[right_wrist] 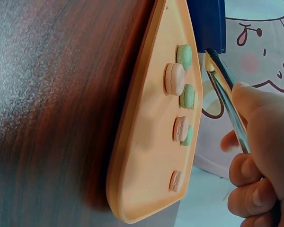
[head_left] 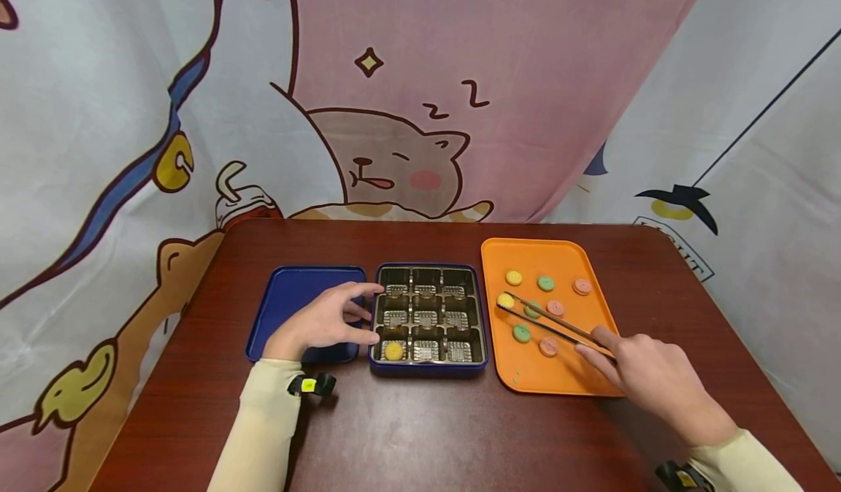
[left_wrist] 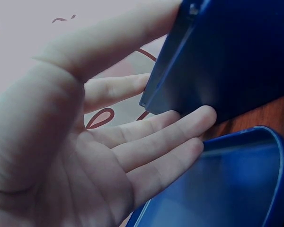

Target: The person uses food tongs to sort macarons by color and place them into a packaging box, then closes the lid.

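Hands [head_left: 650,371] apart, yellow macaron [head_left: 505,301] between, in tongs [head_left: 553,329]

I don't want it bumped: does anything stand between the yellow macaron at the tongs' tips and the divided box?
Between the yellow macaron and the box stand only two edges: the orange tray's left rim and the box's right rim. The left hand is at the box's left side, off that path.

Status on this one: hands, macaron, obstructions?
Right hand holding tongs; yellow macaron pinched in them. Left hand at blue box. Nothing visibly in the way.
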`<state>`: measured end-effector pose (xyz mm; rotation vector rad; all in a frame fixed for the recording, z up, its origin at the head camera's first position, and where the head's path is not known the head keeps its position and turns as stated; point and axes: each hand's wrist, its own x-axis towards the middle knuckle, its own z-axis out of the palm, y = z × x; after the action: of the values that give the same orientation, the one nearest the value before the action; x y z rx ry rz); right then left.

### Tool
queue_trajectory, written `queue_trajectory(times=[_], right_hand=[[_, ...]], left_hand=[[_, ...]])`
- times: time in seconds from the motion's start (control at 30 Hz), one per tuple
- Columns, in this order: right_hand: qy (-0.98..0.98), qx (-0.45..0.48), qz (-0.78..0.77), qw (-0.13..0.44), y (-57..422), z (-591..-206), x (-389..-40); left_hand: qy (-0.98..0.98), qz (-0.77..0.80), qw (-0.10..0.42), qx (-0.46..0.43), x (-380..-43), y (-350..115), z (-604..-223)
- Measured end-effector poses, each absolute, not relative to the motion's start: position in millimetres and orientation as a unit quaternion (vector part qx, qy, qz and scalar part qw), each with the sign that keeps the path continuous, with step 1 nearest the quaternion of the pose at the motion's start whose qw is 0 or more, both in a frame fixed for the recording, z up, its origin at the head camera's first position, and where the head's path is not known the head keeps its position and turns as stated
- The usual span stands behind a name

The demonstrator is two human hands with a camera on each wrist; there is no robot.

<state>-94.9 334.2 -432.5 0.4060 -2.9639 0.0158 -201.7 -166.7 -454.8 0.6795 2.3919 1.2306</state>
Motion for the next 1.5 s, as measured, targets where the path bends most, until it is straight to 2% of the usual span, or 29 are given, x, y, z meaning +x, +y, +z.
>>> queue_trajectory(times=[0.73, 1.03, 1.23, 1.5], right_hand=[[-0.968, 0.190, 0.014, 0.161, 314.6, -427.7, -100.0], [-0.963, 0.218, 0.017, 0.161, 292.4, -427.5, -110.4], [-0.948, 0.254, 0.023, 0.188, 276.9, -427.8, -117.3], [-0.937, 0.285, 0.035, 0.198, 252.5, -428.8, -123.6]], left_hand=[[0.847, 0.437, 0.182, 0.242, -201.7, -167.8, -455.0], [0.849, 0.435, 0.179, 0.240, -200.9, -166.6, -453.5], [0.849, 0.435, 0.179, 0.242, -200.9, -166.0, -452.9], [0.849, 0.434, 0.177, 0.244, -201.9, -166.3, -453.7]])
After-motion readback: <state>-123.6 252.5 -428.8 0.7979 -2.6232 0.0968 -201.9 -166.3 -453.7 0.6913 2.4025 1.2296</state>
